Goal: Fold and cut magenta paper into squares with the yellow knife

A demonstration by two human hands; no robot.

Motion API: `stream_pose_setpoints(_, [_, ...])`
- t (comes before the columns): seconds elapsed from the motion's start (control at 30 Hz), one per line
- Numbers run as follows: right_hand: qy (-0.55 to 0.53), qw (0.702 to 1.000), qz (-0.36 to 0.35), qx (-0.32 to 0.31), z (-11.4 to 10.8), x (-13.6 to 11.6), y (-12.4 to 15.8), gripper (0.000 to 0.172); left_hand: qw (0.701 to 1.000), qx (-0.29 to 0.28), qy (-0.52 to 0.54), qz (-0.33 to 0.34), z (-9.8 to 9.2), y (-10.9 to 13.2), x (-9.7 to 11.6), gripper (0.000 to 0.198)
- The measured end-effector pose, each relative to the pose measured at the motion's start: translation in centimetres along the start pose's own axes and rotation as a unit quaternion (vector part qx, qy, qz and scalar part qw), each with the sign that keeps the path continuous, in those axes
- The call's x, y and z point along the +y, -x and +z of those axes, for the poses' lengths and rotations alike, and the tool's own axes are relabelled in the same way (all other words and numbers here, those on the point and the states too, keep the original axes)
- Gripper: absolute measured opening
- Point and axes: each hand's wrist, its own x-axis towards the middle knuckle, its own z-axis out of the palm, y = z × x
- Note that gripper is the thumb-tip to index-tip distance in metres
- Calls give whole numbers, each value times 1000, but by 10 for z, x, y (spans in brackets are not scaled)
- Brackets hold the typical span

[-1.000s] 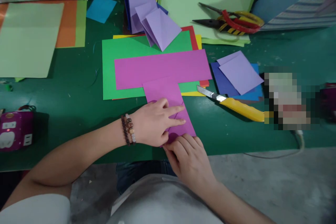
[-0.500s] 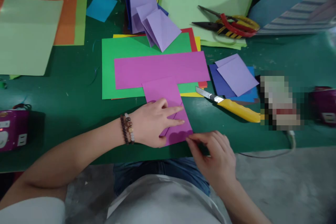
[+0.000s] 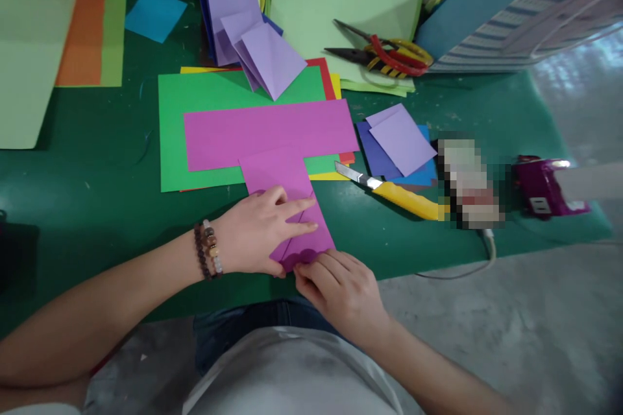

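Note:
My left hand (image 3: 257,230) lies on a narrow magenta paper strip (image 3: 280,172), fingers spread, pressing it against the green table (image 3: 150,292). A diagonal crease or cut edge shows on the strip between these fingers. At the strip's near end, my right hand (image 3: 343,282) is closed with thumb and forefinger pinched on the lower edge, close to my left thumb. Under the strip's far end lies a second magenta strip (image 3: 267,133), crosswise on a green sheet (image 3: 170,142). A yellow-handled utility knife (image 3: 403,199) rests to the right, blade out.
Folded lilac papers (image 3: 275,58) stand behind the green sheet. Red-and-yellow-handled scissors (image 3: 396,55) lie on pale green sheets (image 3: 296,6). More lilac squares (image 3: 402,139), a blurred-out phone-like object (image 3: 470,181) with a cable and a purple power socket box (image 3: 540,188) are rightward.
My right hand has moved left along the strip's near edge, from its right corner to beside my left thumb. My left hand stays on the strip. The view has shifted right.

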Motion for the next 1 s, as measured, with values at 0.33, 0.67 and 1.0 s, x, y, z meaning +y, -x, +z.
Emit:
stream_pose_setpoints(0.33, [21, 998, 48, -16, -4, 6, 0, 22, 1000, -15, -3, -4, -3, -2, 0, 85])
stream_pose_setpoints(0.67, [-9, 996, 88, -17, -13, 17, -2, 14, 1000, -15, -7, -4, -2, -1, 0, 82])
stream_pose_setpoints(1.0, [4, 997, 81, 14, -14, 36, 22, 9, 1000, -21, 3, -8, -1, -2, -1, 81])
